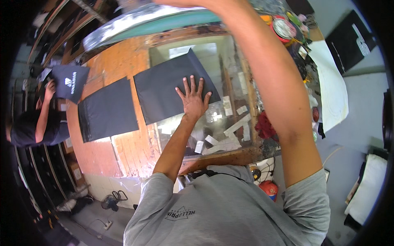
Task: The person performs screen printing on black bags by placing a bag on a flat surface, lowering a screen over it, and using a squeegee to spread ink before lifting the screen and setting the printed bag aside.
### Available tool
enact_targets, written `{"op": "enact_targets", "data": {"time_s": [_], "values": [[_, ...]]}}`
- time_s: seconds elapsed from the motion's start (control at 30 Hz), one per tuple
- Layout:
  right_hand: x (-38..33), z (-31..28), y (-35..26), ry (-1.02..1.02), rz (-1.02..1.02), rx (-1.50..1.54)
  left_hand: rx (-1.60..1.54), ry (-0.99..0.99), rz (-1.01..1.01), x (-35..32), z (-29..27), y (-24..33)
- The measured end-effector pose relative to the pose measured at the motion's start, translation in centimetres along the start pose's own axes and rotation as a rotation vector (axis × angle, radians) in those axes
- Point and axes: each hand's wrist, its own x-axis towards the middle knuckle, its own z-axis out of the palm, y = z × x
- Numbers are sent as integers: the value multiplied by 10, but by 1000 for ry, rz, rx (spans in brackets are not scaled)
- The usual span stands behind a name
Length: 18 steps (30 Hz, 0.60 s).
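Observation:
My left hand lies flat with fingers spread on a flat black bag. The bag rests partly on a glass panel set in the wooden table. Beside it, to the left, lies a second flat black bag on the wood. My right arm stretches far forward across the right side. Only part of my right hand shows at the top edge, so its fingers cannot be seen. Just below it is a long frame with a green face and shiny silver wrapping.
A co-worker at the far left holds a black bag with a white print. Tape and paper pieces lie about the glass. Clutter with a red-rimmed tub and a dark red cloth lines the right. A small fan stands on the floor.

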Motion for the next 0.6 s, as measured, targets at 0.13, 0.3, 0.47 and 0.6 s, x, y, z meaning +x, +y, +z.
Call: {"op": "enact_targets", "data": {"time_s": [0.13,0.3,0.47,0.6], "values": [[10,-9,8,-89,20,108,-53,-51,120,18,4,35],[8,-20,13,-94,72,155,-259,-144,174,22,5,46],[5,-25,12,-77,66,140,-362,40,-9,-6,-6,31],[4,-23,7,-68,60,127,-110,-25,-11,-31,-6,32]]}}
